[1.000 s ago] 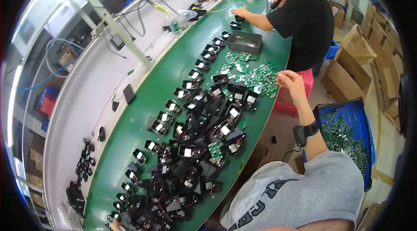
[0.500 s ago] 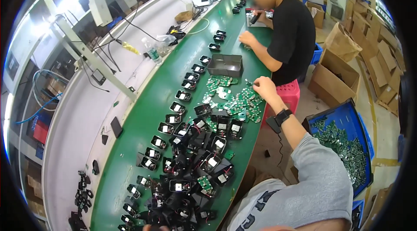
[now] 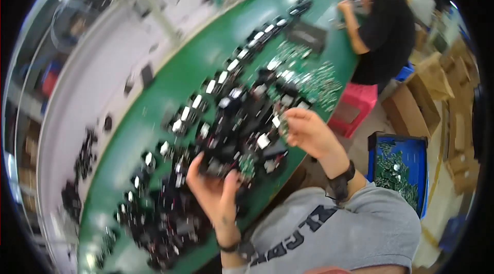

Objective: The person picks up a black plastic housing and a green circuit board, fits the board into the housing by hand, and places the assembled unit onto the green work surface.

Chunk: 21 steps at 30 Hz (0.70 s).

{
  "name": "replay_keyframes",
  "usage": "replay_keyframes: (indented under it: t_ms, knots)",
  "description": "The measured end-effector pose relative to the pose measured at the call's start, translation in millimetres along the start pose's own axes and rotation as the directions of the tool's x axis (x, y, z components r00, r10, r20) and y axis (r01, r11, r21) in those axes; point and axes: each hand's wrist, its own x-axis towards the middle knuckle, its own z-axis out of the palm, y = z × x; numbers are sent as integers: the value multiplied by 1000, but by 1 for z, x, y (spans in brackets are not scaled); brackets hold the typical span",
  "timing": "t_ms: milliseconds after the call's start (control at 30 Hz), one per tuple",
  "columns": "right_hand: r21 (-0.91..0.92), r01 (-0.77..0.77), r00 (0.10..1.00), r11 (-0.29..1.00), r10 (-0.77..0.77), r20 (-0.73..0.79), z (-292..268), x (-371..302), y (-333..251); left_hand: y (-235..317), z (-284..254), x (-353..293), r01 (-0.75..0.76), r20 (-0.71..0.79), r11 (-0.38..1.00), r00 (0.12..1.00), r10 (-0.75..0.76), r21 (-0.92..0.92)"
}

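Observation:
My right hand (image 3: 309,132) pinches a small green circuit board (image 3: 283,125) above the right edge of the pile. My left hand (image 3: 213,191) is over the near part of the pile, thumb and forefinger spread apart around dark cases. Blur hides whether it touches one. Beneath both hands lies a heap of black plastic cases (image 3: 170,222), several with white blocks and red wires inside. Another green circuit board (image 3: 247,166) rests on the heap beside my left thumb.
A row of black cases (image 3: 223,78) runs along the green table (image 3: 180,75). Loose circuit boards (image 3: 319,83) lie beyond the heap, near a dark tray (image 3: 306,34). A co-worker (image 3: 386,32) sits at far right by a pink stool (image 3: 355,106). A blue crate (image 3: 423,171) holds more boards.
My right hand has come back from the loose boards toward the heap, carrying a board. My left hand has risen from the lower edge to over the cases. The view has turned.

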Motion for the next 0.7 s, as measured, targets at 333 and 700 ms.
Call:
replay_keyframes:
  t_ms: [333, 700]
  knots:
    - [-11, -175, 976, 985, 175, 128, 20, 3, 52, -15, -7, 2, -86, 66, 996, 994, 84, 27]
    - [-254, -161, 972, 954, 198, 127, 26, 10, 58, -18, -11, -1, -79, 101, 997, 992, 79, -5]
